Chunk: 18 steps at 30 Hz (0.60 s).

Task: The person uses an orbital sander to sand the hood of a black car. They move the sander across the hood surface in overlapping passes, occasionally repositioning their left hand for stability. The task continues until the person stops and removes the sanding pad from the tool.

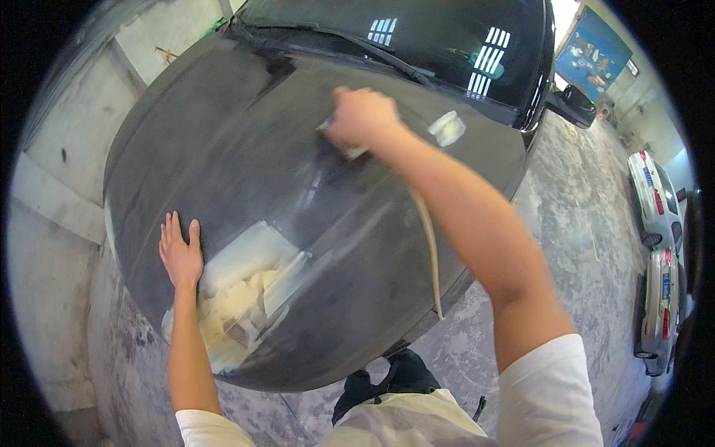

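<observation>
My right hand is closed over what looks like a sanding block, pressed to the dull dark car hood. Motion blurs the hand, and only the block's pale edges show beneath it. Flat on the hood's left side lies my left hand, fingers stretched out and holding nothing. Beside the left wrist is a patch of whitish and yellowish filler. A smaller filler patch sits to the right of my right hand, near the windshield.
A pale hose-like strip runs from behind my right forearm to the hood's near edge. Beyond the hood are a wiper, the windshield and a side mirror. A wall stands left; silver cars stand right.
</observation>
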Motion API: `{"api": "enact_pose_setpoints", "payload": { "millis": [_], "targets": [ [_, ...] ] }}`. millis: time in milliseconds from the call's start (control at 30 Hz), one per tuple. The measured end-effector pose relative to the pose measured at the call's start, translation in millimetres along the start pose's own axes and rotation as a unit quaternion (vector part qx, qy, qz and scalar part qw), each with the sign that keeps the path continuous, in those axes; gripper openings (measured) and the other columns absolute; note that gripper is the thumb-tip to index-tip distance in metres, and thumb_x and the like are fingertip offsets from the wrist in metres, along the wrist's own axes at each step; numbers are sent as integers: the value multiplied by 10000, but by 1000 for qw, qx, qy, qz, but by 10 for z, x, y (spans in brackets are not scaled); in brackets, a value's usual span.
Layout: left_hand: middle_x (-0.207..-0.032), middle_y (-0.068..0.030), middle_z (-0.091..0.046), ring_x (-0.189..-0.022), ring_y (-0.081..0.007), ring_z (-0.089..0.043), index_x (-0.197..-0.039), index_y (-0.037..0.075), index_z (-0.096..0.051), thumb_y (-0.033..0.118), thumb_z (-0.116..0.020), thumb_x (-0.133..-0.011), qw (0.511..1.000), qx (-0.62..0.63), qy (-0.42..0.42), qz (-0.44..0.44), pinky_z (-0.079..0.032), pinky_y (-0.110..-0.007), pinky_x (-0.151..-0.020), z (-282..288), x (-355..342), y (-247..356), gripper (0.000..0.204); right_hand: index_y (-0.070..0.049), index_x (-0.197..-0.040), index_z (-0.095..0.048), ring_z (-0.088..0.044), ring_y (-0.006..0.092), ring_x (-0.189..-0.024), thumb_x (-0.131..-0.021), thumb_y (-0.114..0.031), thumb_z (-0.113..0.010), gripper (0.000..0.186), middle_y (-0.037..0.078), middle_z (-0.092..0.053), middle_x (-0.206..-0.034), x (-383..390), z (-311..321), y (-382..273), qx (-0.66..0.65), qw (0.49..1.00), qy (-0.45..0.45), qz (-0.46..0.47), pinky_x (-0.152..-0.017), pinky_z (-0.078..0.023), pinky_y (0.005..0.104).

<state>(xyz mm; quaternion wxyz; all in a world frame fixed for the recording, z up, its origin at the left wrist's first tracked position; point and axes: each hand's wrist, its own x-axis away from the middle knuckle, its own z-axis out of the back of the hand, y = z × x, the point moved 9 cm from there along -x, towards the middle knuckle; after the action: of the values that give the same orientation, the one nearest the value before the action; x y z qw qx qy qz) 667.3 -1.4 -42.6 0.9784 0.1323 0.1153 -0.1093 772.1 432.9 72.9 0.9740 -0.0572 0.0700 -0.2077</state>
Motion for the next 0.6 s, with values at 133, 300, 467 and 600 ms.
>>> {"api": "enact_pose_setpoints", "payload": {
  "millis": [133,300,467,600],
  "targets": [
    [-1756,-88,-336,-1633,-296,-265,-1661,97,-400,601,-450,-1093,1000,1,9,4,-175,-475,-1332,9,8,21,761,-74,-1319,-677,-746,367,-1136,-842,-468,-804,632,196,-770,-1213,-194,144,585,20,997,33,-73,-944,-612,478],
    [-1758,-78,-333,-1636,-282,-260,-1665,105,-395,606,-442,-1095,1000,-5,6,9,-174,-477,-1334,-9,6,11,761,-41,-1265,-668,-740,423,-1115,-848,-416,-801,577,263,-728,-1198,217,-17,-186,-4,1000,6,9,-922,-616,508],
    [-1764,-79,-319,-1640,-286,-250,-1671,110,-386,623,-425,-1097,1000,-9,-6,1,-169,-486,-1334,-29,-23,-22,770,-51,-1285,-665,-745,404,-1069,-873,-320,-763,501,265,-687,-1196,850,-194,-1344,-93,986,-32,138,-888,-619,483],
    [-1758,-87,-332,-1635,-296,-261,-1667,105,-393,615,-435,-1095,1000,-2,1,-7,-176,-494,-1331,-38,-17,-42,767,-55,-1282,-665,-746,398,-1066,-865,-325,-775,509,260,-692,-1188,866,-247,-1246,-77,987,-34,134,-878,-621,484]
  ]
}}
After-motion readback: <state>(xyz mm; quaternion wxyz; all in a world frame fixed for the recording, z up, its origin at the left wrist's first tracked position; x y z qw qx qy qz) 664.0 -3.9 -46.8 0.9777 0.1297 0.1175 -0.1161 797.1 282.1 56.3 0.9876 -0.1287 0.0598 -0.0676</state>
